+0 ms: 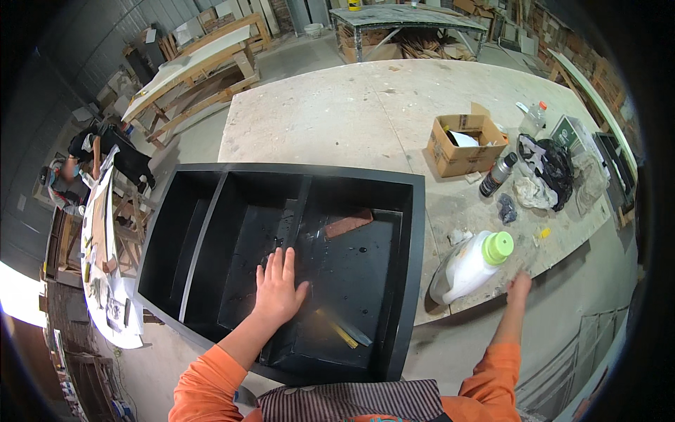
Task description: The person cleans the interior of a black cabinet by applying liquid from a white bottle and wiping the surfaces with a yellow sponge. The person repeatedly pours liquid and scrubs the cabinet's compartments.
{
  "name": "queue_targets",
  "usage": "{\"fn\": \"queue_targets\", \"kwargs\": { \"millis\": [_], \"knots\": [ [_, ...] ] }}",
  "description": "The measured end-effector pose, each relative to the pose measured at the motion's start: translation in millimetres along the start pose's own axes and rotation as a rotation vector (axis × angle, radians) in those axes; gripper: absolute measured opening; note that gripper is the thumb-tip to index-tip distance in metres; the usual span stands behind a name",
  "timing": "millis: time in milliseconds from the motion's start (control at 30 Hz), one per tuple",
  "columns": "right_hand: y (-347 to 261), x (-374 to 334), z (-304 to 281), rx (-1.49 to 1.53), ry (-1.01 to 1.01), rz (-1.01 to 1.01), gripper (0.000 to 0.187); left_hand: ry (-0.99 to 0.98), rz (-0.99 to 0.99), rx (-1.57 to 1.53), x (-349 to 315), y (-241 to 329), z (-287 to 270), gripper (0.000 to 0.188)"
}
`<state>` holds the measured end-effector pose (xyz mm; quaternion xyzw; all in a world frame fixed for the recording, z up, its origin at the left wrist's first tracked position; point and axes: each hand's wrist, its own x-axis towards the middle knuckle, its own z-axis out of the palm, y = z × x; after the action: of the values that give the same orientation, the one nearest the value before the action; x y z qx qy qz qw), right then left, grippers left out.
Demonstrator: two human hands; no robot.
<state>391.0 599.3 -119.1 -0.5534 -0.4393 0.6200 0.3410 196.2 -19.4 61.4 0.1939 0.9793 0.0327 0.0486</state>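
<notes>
Left hand [278, 288] spread flat inside glossy black three-compartment stone sink [415, 232], near reddish-brown rectangular block [348, 224]. Right hand [519, 283] on dusty worktable [337, 112] edge, grip unclear, beside tilted white green-capped plastic jug [467, 267]. Open cardboard box [460, 151] behind.

The person wears a bright orange long-sleeved top. Both sleeves are pushed up past the wrists, so the cuffs bunch in soft folds around the forearms, and the forearms below them are bare. The left sleeve [204, 390] looks loose and creased near the elbow; the right sleeve [489, 376] shows the same plain orange cloth, with no print or stripe visible on it. Over the chest lies a dark apron [351, 402] with fine, pale vertical pinstripes, its upper edge curved. The left hand [278, 292] and the right hand [519, 285] are bare: no gloves, rings or watch can be made out.
</notes>
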Motion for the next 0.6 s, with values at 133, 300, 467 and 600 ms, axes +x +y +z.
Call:
{"fn": "queue_targets", "kwargs": {
  "millis": [133, 300, 467, 600],
  "knots": [
    [-95, -93, -21, -0.064, -0.122, -0.202, 0.009, 0.058, 0.053, -0.055, -1, -1, 3, 0.087],
    [-161, -241, 47, 0.036, -0.373, -0.281, 0.021, 0.063, 0.086, -0.084, 3, -5, 7, 0.089],
    [-153, -346, 135, -0.274, -1.011, -0.182, 0.029, 0.023, 0.094, -0.135, 2, -8, 6, 0.091],
    [-113, -391, 220, -0.534, -1.194, -0.219, 0.022, -0.013, 0.127, -0.174, 2, -12, 0, 0.092]
  ]
}}
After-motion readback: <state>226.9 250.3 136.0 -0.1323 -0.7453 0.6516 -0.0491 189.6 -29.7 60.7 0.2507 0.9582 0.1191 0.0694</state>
